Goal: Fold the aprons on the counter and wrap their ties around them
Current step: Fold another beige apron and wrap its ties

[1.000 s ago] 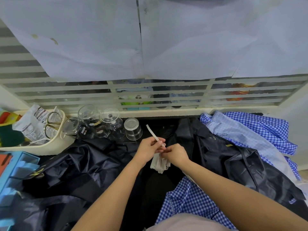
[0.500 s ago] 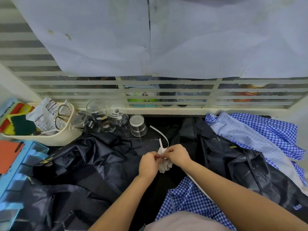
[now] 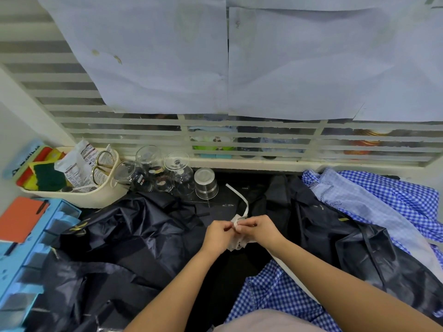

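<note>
While both hands meet a little nearer the person than the upturned clear glass tumbler with a metal band (image 3: 206, 185), they share a small white cloth bundle (image 3: 237, 245) held above the black counter (image 3: 223, 208). The left hand (image 3: 217, 234) has its fingers curled and pinches the bundle's upper left edge. The right hand (image 3: 262, 230) is curled too, thumb and fingertips nipping the top of the bundle where a flat white tie (image 3: 242, 200) leaves it. That tie rises from the bundle and arcs back towards the tumbler, its free end just right of the tumbler's base. Whether it is already wound round the cloth is hard to tell, as the hands cover most of the bundle.

Left of the tumbler and nearer the person, a crumpled shiny dark navy apron (image 3: 134, 238) is spread over the counter. Right of the tumbler lies a second dark navy apron (image 3: 335, 238), with a pale blue and gingham heap of cloth (image 3: 383, 200) beyond it. Below the hands, on the person's side of the tumbler, a blue-and-white gingham apron (image 3: 271, 291) lies under the right forearm. Touching the tumbler's left side stand several clear stemmed glasses (image 3: 165, 173), upside down, and further left a cream plastic tub (image 3: 100, 195) holds packets and brass-handled scissors.
</note>
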A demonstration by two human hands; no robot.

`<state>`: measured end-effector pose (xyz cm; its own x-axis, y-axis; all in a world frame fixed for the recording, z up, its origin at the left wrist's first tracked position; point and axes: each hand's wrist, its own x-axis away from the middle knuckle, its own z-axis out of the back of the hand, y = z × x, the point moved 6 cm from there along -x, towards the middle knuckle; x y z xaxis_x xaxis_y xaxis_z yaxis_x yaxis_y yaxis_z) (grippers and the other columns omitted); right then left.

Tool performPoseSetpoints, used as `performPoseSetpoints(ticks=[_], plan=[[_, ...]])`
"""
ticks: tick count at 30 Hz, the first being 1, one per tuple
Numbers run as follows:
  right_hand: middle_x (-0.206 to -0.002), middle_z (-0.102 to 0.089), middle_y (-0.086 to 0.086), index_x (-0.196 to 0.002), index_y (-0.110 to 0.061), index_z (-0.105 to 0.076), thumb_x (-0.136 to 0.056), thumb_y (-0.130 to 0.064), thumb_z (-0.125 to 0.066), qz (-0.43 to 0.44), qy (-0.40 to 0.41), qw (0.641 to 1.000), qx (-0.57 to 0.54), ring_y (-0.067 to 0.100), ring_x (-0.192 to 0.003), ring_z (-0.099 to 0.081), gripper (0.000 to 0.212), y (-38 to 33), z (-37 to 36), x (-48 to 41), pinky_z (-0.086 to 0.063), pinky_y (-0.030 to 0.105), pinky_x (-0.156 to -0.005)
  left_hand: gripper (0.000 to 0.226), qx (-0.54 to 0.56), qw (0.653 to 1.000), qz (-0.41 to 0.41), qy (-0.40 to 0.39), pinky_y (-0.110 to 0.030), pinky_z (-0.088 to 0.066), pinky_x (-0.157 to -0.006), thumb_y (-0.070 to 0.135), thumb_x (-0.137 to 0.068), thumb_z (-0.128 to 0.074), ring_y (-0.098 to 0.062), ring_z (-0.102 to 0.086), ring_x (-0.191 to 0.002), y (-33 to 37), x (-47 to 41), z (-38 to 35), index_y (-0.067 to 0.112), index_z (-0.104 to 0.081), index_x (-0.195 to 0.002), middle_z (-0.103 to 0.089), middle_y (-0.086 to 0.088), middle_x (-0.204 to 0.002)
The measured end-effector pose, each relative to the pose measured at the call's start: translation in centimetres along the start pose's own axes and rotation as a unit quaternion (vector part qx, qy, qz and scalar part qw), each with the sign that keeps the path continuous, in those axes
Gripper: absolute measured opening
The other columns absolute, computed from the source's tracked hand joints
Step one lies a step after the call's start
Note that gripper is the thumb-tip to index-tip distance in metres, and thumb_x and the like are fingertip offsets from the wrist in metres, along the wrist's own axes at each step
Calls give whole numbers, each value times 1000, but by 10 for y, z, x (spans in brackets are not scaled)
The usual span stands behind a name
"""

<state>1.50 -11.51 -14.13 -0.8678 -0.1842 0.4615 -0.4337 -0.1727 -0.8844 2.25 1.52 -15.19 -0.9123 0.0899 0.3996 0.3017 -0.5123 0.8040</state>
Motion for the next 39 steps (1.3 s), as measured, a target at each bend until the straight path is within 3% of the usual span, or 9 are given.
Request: performPoseSetpoints(ticks=[4, 10, 14, 20, 26, 28, 33, 36, 39], plan=[[-76, -72, 15, -81, -19, -75, -83, -7, -71, 33, 20, 997, 72, 17, -63, -67, 13, -8, -3, -5, -60, 38, -75, 19, 106, 993, 24, -52, -10, -45, -63, 5, -89, -58, 1, -61, -66, -1, 3, 0, 14, -74, -84, -70, 4, -71], [-75, -70, 6, -80, -15, -70, -81, -12, -74, 91, 12, 976, 197, 13, -61, -66, 5, -29, -9, -12, -59, 30, -65, 15, 215, 971, 2, -109, -16, -49, -76, -3, -84, -63, -7, -68, -83, -4, 5, 4, 6, -74, -89, -74, -1, -84], [-89, -56, -8, -87, -21, -66, -78, -30, -76, 137, 20, 912, 387, 6, -78, -54, 16, -43, -6, -26, -49, 26, -75, 13, 238, 967, 1, -88, -15, -49, -76, 2, -83, -68, -9, -69, -87, -6, 3, 4, 3, -74, -96, -75, -5, -90], [-125, -47, -6, -107, -18, -66, -93, -43, -54, 101, -151, 844, 505, 15, -107, -53, 30, -44, -8, -39, -43, 30, -91, 15, 261, 962, 38, -67, -10, -44, -61, 7, -93, -58, -1, -64, -66, -9, 0, 0, 3, -71, -89, -70, 3, -69], [-89, -67, 8, -92, -10, -68, -92, -40, -56, 101, -150, 764, 619, 22, -79, -60, 32, -60, -9, -48, -39, 29, -61, 14, 276, 951, 115, -82, -15, -39, -59, 8, -91, -58, -3, -49, -56, -12, -4, 1, 5, -71, -87, -66, 0, -66], [-85, -69, 10, -86, -6, -70, -89, -37, -62, 101, -132, 772, 613, 22, -74, -60, 32, -62, -8, -52, -38, 29, -57, 12, 297, 937, 152, -104, -15, -39, -60, 9, -90, -59, -4, -47, -58, -12, -6, 2, 8, -71, -89, -67, 1, -68], [-81, -69, 6, -85, -10, -74, -86, -29, -67, 54, -186, 863, 467, 9, -68, -56, 21, -64, -15, -48, -45, 24, -65, 17, 354, 908, 163, -154, -19, -37, -61, 11, -94, -53, -7, -46, -61, -15, -6, 1, 10, -70, -90, -64, 1, -71], [-67, -68, 6, -84, -11, -75, -86, -32, -67, 43, -215, 868, 445, 8, -64, -54, 22, -61, -14, -42, -49, 30, -72, 20, 366, 906, 149, -150, -18, -37, -59, 8, -95, -53, -8, -42, -60, -19, -6, -2, 8, -71, -87, -58, -1, -68], [-51, -54, -5, -73, -9, -69, -92, -35, -57, 54, -205, 847, 488, 8, -52, -47, 35, -59, -10, -43, -42, 28, -60, 16, 335, 923, 127, -141, -17, -39, -59, 9, -93, -58, -8, -43, -61, -22, -8, -2, 5, -72, -87, -58, -2, -69]])
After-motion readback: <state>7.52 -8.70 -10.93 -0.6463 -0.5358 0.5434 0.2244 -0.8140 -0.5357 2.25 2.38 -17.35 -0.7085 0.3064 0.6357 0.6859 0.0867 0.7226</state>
